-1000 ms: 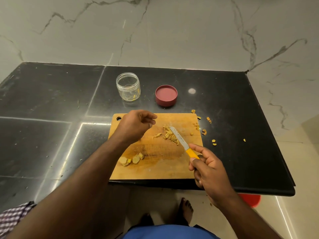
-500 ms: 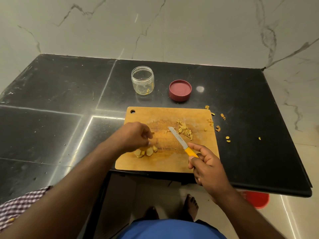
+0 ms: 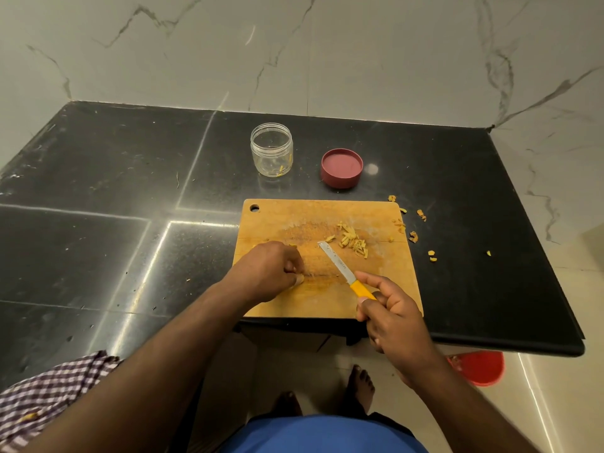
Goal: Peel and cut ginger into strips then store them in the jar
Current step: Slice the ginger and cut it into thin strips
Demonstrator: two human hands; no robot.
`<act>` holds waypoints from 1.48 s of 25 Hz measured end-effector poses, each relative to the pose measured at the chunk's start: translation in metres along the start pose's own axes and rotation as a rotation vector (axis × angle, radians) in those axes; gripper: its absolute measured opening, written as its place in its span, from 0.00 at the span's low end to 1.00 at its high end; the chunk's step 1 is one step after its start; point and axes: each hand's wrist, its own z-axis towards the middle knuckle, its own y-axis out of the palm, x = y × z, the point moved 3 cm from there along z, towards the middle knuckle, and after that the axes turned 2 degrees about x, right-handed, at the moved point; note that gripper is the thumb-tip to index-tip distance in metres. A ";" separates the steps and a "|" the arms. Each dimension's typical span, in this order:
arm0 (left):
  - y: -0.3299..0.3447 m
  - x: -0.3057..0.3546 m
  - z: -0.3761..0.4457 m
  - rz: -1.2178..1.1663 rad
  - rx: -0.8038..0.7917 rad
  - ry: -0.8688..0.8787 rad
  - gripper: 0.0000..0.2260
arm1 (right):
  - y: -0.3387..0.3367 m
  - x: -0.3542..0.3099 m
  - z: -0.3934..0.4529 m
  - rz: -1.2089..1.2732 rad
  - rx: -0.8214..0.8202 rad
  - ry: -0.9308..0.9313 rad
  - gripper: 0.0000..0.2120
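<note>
On the cutting board (image 3: 271, 223), the left hand (image 3: 271, 271) curled its fingers over ginger slices (image 3: 299, 280) at the near-left part, likely gathering them for slicing. The right hand (image 3: 389, 313) gripped the knife (image 3: 346, 273), blade angled toward the cut strips (image 3: 353, 243) mid-board. Beyond the board, the open jar (image 3: 272, 149) held only a few strips, its lid (image 3: 342, 168) beside it.

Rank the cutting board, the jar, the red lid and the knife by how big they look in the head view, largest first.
1. Cutting board, by far.
2. Knife, longest of the rest, though its handle is partly hidden in the right hand.
3. Jar and red lid look about alike; I won't rank them.
</note>
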 end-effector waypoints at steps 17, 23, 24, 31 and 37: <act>-0.024 -0.017 -0.016 -0.089 -0.039 -0.070 0.04 | 0.002 0.003 -0.007 -0.035 -0.013 0.011 0.19; -0.022 -0.013 -0.013 -0.210 0.048 -0.110 0.03 | -0.007 0.004 -0.006 -0.057 0.000 0.007 0.19; -0.019 -0.009 -0.010 -0.239 0.060 -0.111 0.02 | -0.009 0.004 -0.006 -0.057 0.006 0.006 0.19; -0.006 0.025 0.010 -0.329 0.049 -0.103 0.04 | -0.028 0.005 -0.003 -0.110 0.053 0.006 0.20; -0.011 0.108 0.054 -0.476 0.037 0.047 0.07 | -0.041 0.004 0.001 -0.153 0.058 0.024 0.18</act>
